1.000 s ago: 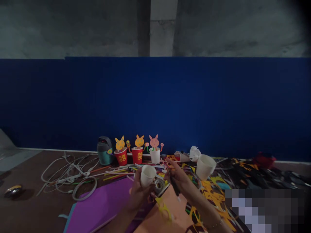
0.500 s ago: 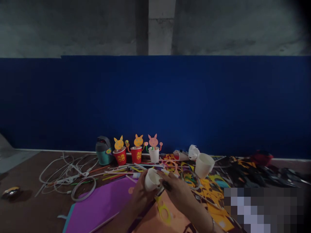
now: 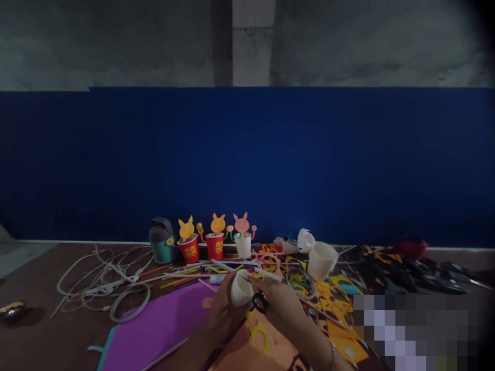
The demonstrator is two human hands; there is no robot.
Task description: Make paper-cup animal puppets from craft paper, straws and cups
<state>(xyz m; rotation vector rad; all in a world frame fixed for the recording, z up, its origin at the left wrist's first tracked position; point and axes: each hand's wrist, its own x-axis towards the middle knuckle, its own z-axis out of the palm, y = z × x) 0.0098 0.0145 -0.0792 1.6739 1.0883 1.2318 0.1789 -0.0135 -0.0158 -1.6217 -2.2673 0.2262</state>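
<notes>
At lower centre, the left hand (image 3: 225, 310) clamps a white cup (image 3: 238, 292), the right hand (image 3: 281, 298) black scissors (image 3: 254, 299); red cups (image 3: 214, 248) behind read 囍.

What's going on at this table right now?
A person is working on a white cup. The left hand holds it tilted; the right hand is at its rim, with a black looped handle, probably scissors, at its fingers. Behind, two red cups and a smaller white cup stand in a row with paper animal heads. A purple sheet lies in front.
</notes>
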